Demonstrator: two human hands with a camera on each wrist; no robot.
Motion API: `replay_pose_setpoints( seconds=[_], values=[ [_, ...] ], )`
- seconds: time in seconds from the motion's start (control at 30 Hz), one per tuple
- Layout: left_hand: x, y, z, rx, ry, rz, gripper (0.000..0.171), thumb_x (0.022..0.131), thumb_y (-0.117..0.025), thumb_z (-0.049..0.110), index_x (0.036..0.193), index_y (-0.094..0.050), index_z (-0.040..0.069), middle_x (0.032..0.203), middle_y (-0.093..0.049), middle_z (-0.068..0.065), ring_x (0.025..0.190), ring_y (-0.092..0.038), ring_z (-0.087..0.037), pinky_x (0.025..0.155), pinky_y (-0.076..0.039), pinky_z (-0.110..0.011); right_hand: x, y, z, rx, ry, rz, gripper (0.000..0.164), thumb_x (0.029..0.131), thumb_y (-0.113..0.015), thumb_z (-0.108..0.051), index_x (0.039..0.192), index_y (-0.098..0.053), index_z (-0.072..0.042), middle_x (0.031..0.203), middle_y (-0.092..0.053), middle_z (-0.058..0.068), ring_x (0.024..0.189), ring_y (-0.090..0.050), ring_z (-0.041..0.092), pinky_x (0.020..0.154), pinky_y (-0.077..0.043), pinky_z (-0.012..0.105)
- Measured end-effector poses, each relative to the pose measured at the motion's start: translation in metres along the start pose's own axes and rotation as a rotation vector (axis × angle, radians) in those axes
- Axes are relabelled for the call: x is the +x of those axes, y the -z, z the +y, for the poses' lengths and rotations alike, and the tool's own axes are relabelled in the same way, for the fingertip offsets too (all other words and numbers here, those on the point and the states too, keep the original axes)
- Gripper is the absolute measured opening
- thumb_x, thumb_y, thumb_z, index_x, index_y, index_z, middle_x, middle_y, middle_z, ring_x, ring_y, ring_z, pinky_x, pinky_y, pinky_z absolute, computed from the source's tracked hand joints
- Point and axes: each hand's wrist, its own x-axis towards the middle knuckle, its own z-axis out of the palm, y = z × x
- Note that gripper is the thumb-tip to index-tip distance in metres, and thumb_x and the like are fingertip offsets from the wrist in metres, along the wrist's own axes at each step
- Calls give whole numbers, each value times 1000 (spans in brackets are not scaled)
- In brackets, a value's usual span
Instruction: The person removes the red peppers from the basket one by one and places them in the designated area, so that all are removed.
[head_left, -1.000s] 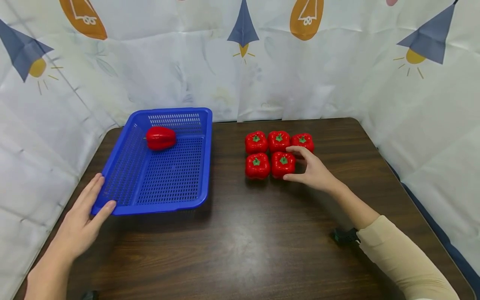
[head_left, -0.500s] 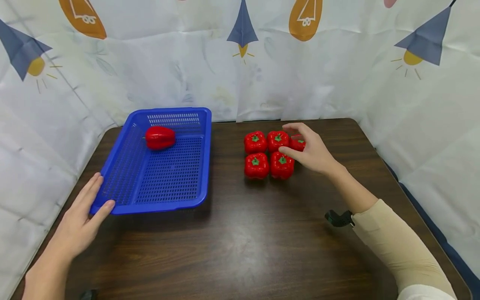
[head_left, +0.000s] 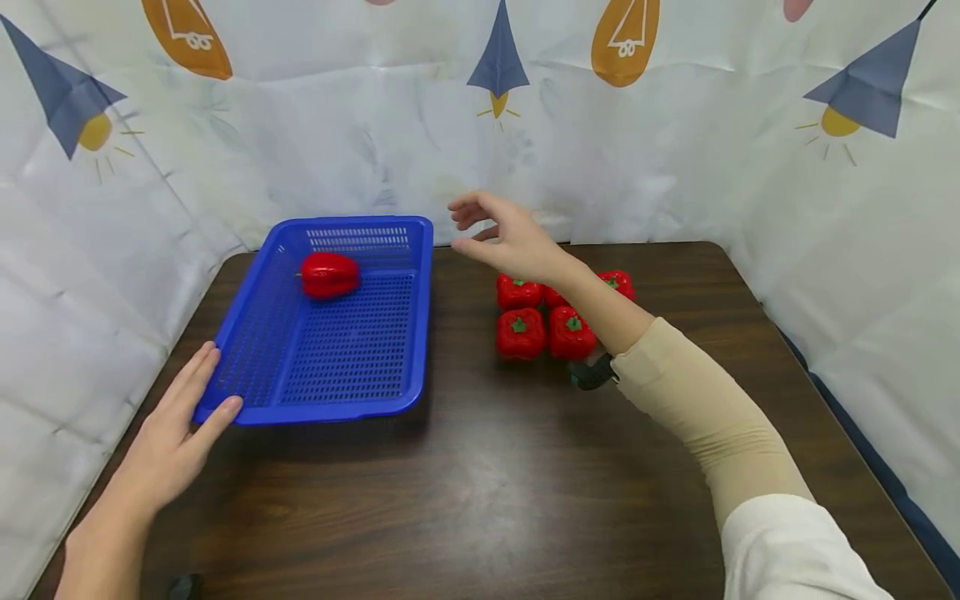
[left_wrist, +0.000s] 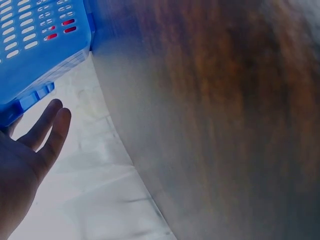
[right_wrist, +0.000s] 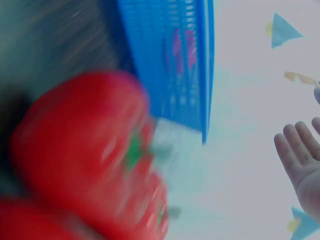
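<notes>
A blue perforated plastic basket stands on the left of the table, with one red bell pepper lying on its side inside. My left hand touches the basket's near left corner, its fingers extended along the side and its thumb at the front rim. Several red bell peppers with green stems stand in two rows right of the basket; my right forearm hides part of the back row. Between them and the basket, my right hand hovers in the air, fingers loosely bent and holding nothing. In the right wrist view, a blurred bell pepper looms close.
The dark wooden table extends in front of the basket and peppers. A white patterned curtain hangs behind and along both sides. A black strap-like device hangs at the right wrist.
My right hand has moved from the front right pepper, over the back row, then left and up toward the basket, without a pepper. The left hand stays at the basket's corner.
</notes>
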Motion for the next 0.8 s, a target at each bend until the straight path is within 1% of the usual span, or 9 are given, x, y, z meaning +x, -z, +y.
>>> replay_pose_setpoints(
  seconds=[0.03,0.1,0.2,0.33,0.43,0.57,0.67,0.8],
  values=[
    [0,0,0,2,2,-1,67,103,-59,14,163,-28,8,170,-20,-6,149,-10,2,115,-5,-17,8,-6,-6,9,-4,-14,44,99,-70,-19,139,-55,-6,129,-62,3,117,-58,16,98,-49,35],
    [0,0,-1,4,2,0,67,103,-59,14,163,-28,8,170,-19,-7,149,-10,2,115,-5,-17,28,-18,-10,23,0,-34,43,99,-70,-18,137,-56,-6,127,-63,5,116,-59,18,96,-50,33],
    [0,0,-1,3,3,0,67,103,-59,14,163,-28,9,170,-20,-6,149,-10,2,115,-6,-17,57,-35,-13,15,-5,-62,41,99,-70,-17,136,-56,-5,125,-63,6,114,-60,16,94,-49,28],
    [1,0,-2,-4,4,2,68,102,-60,14,163,-29,9,169,-21,-7,149,-12,2,115,-6,-17,91,-53,-12,-8,-67,-98,42,99,-70,-22,136,-56,-8,122,-64,3,112,-60,10,94,-46,22],
    [1,1,-1,-9,12,3,69,102,-61,14,163,-30,10,169,-21,-7,149,-12,2,115,-7,-17,110,-64,-12,19,-140,-119,43,99,-69,-23,137,-55,-9,122,-63,3,112,-61,12,93,-45,19],
    [0,2,0,-15,14,6,69,102,-62,14,163,-29,11,169,-22,-6,149,-13,2,115,-8,-17,128,-81,-5,109,-231,-104,45,98,-70,-20,138,-55,-7,122,-64,5,112,-61,15,89,-48,21],
    [-2,1,2,-20,10,9,70,101,-62,13,163,-30,11,169,-22,-7,149,-14,1,113,-10,-15,135,-98,2,155,-320,-94,46,98,-71,-19,139,-54,-6,124,-63,6,114,-61,16,88,-49,23],
    [-5,-1,4,-26,16,8,71,100,-64,13,163,-31,12,169,-23,-6,147,-17,3,110,-12,-11,137,-126,9,130,-436,-131,53,98,-71,-20,145,-51,-6,136,-59,7,122,-56,17,93,-47,23]
  ],
)
